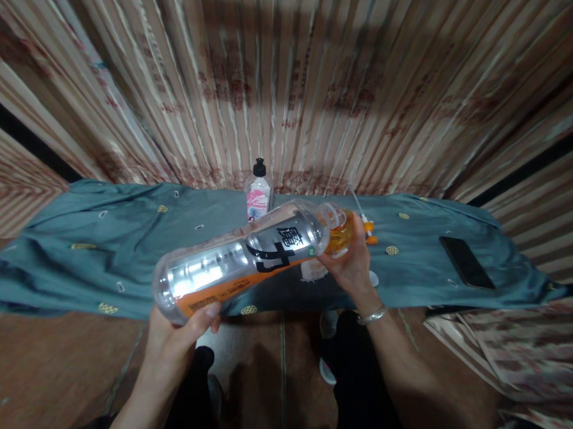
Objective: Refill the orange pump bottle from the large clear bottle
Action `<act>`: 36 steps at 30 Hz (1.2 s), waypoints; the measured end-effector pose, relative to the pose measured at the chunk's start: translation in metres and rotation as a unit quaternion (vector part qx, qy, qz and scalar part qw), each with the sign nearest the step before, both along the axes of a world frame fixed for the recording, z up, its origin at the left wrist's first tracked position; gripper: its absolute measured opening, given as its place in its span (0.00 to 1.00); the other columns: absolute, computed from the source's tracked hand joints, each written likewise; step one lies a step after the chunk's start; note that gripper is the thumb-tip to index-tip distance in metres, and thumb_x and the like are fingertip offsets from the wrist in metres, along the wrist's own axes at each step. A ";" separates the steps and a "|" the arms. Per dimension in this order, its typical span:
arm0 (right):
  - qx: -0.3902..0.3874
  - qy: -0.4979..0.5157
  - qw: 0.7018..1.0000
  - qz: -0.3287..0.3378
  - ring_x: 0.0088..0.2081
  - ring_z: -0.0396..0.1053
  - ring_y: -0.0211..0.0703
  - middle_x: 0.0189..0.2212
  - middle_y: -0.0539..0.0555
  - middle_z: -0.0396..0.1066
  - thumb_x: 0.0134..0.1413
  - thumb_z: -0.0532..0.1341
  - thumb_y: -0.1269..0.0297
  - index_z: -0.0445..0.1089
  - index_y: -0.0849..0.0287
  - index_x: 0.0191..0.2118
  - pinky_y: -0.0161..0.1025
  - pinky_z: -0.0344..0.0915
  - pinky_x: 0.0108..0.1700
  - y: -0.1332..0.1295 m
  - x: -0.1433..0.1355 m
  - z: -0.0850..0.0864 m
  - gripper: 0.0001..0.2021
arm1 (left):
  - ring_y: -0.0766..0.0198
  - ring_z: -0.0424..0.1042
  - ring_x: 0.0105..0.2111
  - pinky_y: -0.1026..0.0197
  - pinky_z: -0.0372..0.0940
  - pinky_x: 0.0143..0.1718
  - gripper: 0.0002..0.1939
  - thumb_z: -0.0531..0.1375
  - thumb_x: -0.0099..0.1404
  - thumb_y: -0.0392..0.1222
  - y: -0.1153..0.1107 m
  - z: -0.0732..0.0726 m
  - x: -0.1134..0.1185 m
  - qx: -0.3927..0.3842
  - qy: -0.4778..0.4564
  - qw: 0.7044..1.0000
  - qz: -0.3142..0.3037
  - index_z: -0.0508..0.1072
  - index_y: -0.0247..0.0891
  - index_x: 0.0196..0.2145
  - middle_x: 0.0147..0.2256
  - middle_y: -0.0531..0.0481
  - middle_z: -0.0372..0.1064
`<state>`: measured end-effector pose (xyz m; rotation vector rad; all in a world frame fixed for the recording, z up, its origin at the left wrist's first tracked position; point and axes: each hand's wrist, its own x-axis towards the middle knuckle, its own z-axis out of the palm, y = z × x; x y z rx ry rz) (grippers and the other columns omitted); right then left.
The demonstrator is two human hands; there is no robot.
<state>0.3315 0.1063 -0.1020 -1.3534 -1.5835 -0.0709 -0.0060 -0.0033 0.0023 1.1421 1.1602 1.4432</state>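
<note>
Large bottle (236, 263) slants above the front edge of the cloth-covered table (116, 250), left hand (179, 337) gripping its base, right hand (350, 266) wrapped around the amber bottle (343, 235) beside its neck; if either grip slips, contents could spill there

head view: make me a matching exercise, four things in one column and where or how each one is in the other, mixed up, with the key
1. big bottle
2. phone
3. black-capped bottle
4. amber container

A. flat, toward the right end of the cloth
B. gripped in the right hand
C. upright near the cloth's back edge
D. tilted, left hand at its base

Pairs: 1-D, 2-A, 3-C, 4-B
</note>
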 end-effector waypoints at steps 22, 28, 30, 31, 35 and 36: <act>-0.006 -0.005 1.000 0.001 0.78 0.68 0.73 0.78 0.70 0.65 0.57 0.79 0.39 0.44 0.53 0.86 0.73 0.69 0.78 0.000 0.000 -0.002 0.64 | 0.64 0.68 0.24 0.62 0.64 0.24 0.25 0.79 0.63 0.54 -0.004 0.005 0.005 -0.011 -0.010 0.999 0.029 0.83 0.39 0.52 0.29 0.52 0.77; -0.009 0.004 1.000 -0.004 0.77 0.70 0.73 0.77 0.70 0.67 0.57 0.78 0.36 0.46 0.52 0.85 0.74 0.72 0.76 0.000 -0.001 -0.001 0.62 | 0.61 0.71 0.23 0.61 0.65 0.22 0.26 0.77 0.66 0.54 0.001 -0.008 -0.007 0.003 0.010 1.000 -0.011 0.82 0.37 0.54 0.27 0.51 0.78; -0.006 0.003 1.000 -0.006 0.77 0.70 0.73 0.77 0.70 0.67 0.58 0.78 0.35 0.47 0.52 0.85 0.74 0.73 0.76 0.000 -0.001 0.000 0.62 | 0.61 0.71 0.23 0.61 0.66 0.22 0.29 0.78 0.65 0.54 0.003 -0.010 -0.009 0.006 0.008 1.000 -0.021 0.80 0.37 0.57 0.29 0.50 0.80; -0.005 0.002 1.000 -0.005 0.77 0.70 0.73 0.77 0.70 0.67 0.57 0.78 0.35 0.47 0.52 0.85 0.75 0.72 0.76 0.000 -0.001 0.000 0.62 | 0.61 0.71 0.23 0.61 0.66 0.22 0.30 0.79 0.64 0.54 0.002 -0.009 -0.008 0.005 0.002 1.000 -0.020 0.80 0.38 0.57 0.30 0.50 0.80; -0.004 0.000 1.000 0.003 0.77 0.70 0.74 0.77 0.70 0.67 0.57 0.79 0.37 0.45 0.54 0.86 0.76 0.70 0.77 0.000 0.000 0.000 0.64 | 0.64 0.69 0.24 0.62 0.66 0.23 0.32 0.79 0.64 0.52 -0.003 0.003 0.003 -0.010 -0.021 1.000 0.019 0.76 0.40 0.60 0.33 0.52 0.81; -0.003 0.000 1.000 0.004 0.77 0.70 0.74 0.77 0.70 0.68 0.57 0.79 0.37 0.45 0.54 0.86 0.75 0.70 0.78 0.000 0.000 0.000 0.63 | 0.63 0.69 0.24 0.61 0.65 0.23 0.31 0.79 0.64 0.52 -0.004 0.006 0.006 -0.014 -0.020 0.999 0.022 0.77 0.40 0.59 0.32 0.53 0.80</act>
